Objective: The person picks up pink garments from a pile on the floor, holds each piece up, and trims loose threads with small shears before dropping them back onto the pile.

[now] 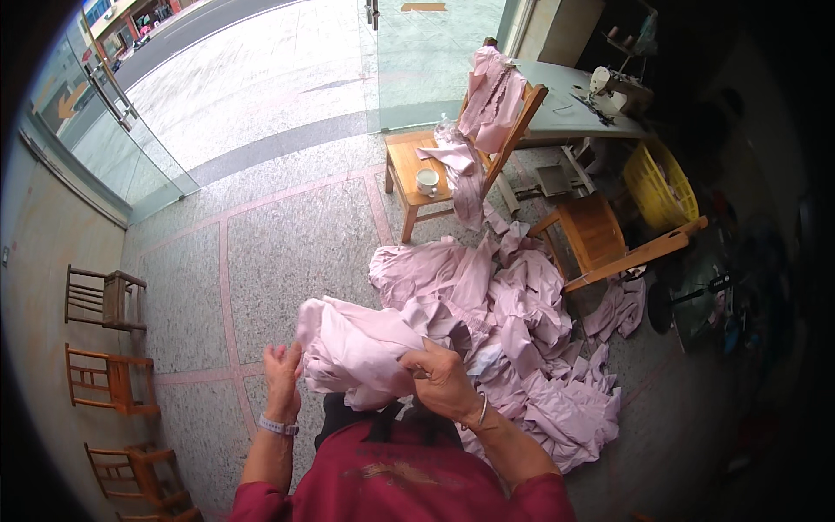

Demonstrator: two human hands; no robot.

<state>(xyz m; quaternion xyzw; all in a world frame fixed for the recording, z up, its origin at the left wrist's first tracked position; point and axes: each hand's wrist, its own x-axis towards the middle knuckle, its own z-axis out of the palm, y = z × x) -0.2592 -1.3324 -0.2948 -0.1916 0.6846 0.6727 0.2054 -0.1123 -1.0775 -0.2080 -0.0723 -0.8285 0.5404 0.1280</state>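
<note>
A bundle of pale pink fabric [365,346] hangs in front of my body, loosely folded and creased. My right hand [443,378] grips its right side, thumb and fingers closed on the cloth. At the bundle's left edge is my left hand [282,378], palm turned towards the cloth and fingers apart; whether it touches the fabric is hard to tell. Beyond and to the right, a large heap of pink fabric pieces [437,271] covers the floor. Part of that heap is hidden behind the bundle and my right arm.
A wooden chair [408,160] holds a white cup [427,181] and more pink cloth. Behind it stands a sewing machine [613,88] on a table [554,98]. A second chair [590,238] and a yellow basket [659,186] are at right. Small chairs [124,385] line the left wall.
</note>
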